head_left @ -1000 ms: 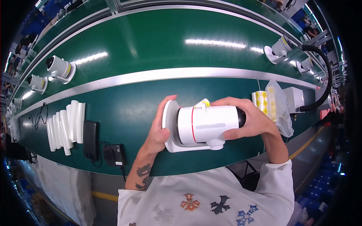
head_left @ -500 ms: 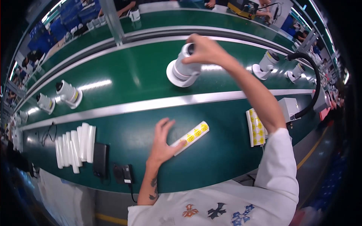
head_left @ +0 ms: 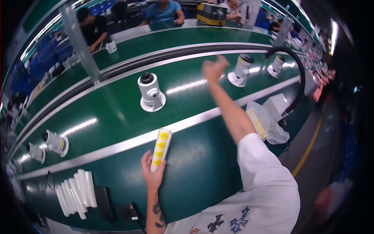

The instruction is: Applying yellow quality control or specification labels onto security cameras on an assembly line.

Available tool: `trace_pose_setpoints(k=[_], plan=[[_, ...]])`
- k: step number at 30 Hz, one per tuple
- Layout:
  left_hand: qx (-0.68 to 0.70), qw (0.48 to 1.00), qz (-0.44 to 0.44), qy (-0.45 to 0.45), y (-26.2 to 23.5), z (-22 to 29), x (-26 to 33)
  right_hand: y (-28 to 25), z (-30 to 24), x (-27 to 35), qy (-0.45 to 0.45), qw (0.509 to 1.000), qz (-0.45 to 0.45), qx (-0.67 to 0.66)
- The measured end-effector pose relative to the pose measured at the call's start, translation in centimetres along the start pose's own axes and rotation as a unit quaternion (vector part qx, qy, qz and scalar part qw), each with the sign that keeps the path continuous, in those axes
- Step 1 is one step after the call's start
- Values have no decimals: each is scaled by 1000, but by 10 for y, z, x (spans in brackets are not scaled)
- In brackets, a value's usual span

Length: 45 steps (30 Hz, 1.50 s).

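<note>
My left hand (head_left: pixel 154 173) is closed around the lower end of a rolled white strip of round yellow stickers (head_left: pixel 161 146), its far end by the metal rail. Over the green belt, my right hand (head_left: pixel 215 70) reaches out with bent, blurred fingers; nothing shows in it. It is nearest to a white cylindrical camera-like device (head_left: pixel 242 70) on a round base, just to its right and apart from it. Another such device, black-topped (head_left: pixel 150 91), stands untouched on the belt ahead of my left hand.
White rolls (head_left: pixel 78 191) lie at the left beside a black box (head_left: pixel 103 202) and a black adapter (head_left: pixel 130 212). At the right are a sticker sheet with clear plastic (head_left: pixel 265 121), a white box (head_left: pixel 276 105) and a black hose (head_left: pixel 302 74). Several people work across the belt.
My right hand has let go of the white device and moved right, leaving it standing. My left hand has closed on the sticker roll and turned it more upright. The view has swung right.
</note>
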State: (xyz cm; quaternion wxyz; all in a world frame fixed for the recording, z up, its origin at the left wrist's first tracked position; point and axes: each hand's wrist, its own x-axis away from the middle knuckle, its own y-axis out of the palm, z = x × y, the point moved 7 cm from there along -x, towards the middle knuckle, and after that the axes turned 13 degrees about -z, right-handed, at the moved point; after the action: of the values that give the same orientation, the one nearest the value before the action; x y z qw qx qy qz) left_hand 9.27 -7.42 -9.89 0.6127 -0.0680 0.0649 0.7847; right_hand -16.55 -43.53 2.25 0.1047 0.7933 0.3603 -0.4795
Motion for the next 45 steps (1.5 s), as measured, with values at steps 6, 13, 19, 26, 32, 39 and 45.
trace_pose_setpoints(k=[6, 13, 19, 26, 32, 39, 45], plan=[[95, 995, 20, -24, 0, -17, -14, -101, 233, -34, 315, 929, -184, 57], [72, 997, 31, -12, -8, -9, -1, -79, 225, -21, 354, 871, -335, 53], [15, 997, 14, 79, -4, 0, -9, -107, 155, -9, 246, 910, -327, 67], [111, 991, 35, 63, -15, 18, -8, -207, -24, 109, 130, 824, -496, -240], [-139, 971, -85, 173, -5, 80, -24, -257, -113, 219, -128, 733, -658, -111], [-18, 977, -179, 111, 20, 100, -31, -250, -161, 234, -131, 695, -647, -285], [-55, 958, -246, 136, 42, 107, -41, -235, -178, 163, -130, 650, -674, -326]])
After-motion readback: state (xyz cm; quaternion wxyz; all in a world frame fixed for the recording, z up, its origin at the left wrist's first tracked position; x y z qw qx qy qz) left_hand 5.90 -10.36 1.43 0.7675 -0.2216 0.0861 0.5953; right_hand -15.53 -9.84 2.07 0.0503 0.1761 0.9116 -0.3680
